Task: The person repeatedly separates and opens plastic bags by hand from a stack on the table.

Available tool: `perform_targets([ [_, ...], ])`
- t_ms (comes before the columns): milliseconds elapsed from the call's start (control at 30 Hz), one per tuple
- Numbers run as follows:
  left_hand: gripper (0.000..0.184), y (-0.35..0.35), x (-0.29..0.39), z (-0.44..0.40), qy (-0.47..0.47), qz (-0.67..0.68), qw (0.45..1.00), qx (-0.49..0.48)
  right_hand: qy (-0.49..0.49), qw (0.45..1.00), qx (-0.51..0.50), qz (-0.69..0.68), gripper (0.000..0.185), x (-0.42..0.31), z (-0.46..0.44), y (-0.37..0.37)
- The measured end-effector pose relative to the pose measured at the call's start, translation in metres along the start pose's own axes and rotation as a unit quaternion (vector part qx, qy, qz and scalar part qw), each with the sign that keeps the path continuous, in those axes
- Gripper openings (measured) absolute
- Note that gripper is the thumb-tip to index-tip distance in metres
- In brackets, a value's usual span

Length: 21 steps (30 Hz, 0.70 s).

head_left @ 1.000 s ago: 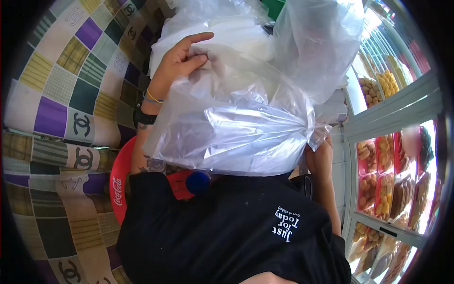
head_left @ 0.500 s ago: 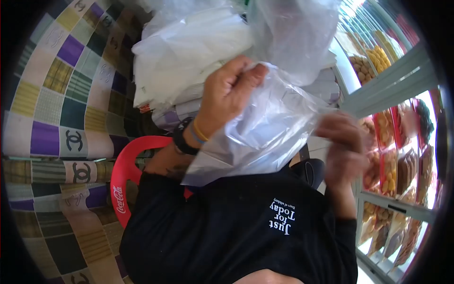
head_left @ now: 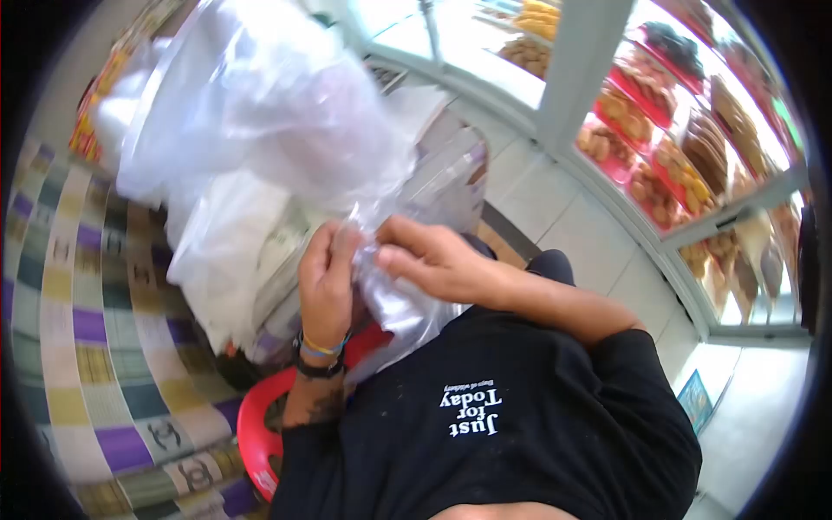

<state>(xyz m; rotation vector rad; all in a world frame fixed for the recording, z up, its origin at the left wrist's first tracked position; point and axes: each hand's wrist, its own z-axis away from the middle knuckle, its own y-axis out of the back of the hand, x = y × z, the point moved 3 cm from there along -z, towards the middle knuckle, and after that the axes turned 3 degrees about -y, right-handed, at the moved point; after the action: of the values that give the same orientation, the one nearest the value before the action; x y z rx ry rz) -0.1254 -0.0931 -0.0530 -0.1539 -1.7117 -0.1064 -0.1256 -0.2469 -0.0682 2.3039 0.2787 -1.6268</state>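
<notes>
Red chair (head_left: 255, 433) by patchwork cloth (head_left: 91, 322) (some purple), tiled flr (head_left: 576, 221) nr glass case (head_left: 588, 52) w/ baked goods (head_left: 622, 113).

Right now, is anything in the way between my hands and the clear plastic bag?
Nothing visible: your left hand and right hand both grip the clear plastic bag directly, where it's bunched between them.

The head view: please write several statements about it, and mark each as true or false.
1. The left hand and the right hand both hold the translucent plastic bag. True.
2. The black wristband is on the right wrist. False: it is on the left.
3. The T-shirt has no lettering. False: white lettering shows on it.
4. A display case stands toward the upper right. True.
5. The chair is green. False: it is red.
</notes>
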Motion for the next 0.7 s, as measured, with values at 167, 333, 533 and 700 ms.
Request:
perform_targets([
  [167, 0.021, -0.015, -0.002, -0.006, -0.068, 0.036, 0.996, -0.039, 0.022, 0.999, -0.002, 0.036, 0.028, -0.005, 0.003, 0.010],
  [333, 0.015, -0.018, -0.001, -0.003, -0.021, -0.047, 0.998, -0.036, -0.040, 0.996, 0.055, -0.049, 0.023, 0.007, 0.005, 0.021],
  [533, 0.014, 0.002, -0.002, -0.013, 0.000, 0.081, 0.995, 0.063, -0.039, 0.969, 0.117, -0.212, 0.011, -0.002, 0.000, 0.031],
  [700, 0.022, -0.012, -0.017, -0.009, 0.061, 0.230, 0.968, -0.075, -0.083, 0.969, 0.096, -0.214, 0.011, 0.010, 0.001, 0.035],
])
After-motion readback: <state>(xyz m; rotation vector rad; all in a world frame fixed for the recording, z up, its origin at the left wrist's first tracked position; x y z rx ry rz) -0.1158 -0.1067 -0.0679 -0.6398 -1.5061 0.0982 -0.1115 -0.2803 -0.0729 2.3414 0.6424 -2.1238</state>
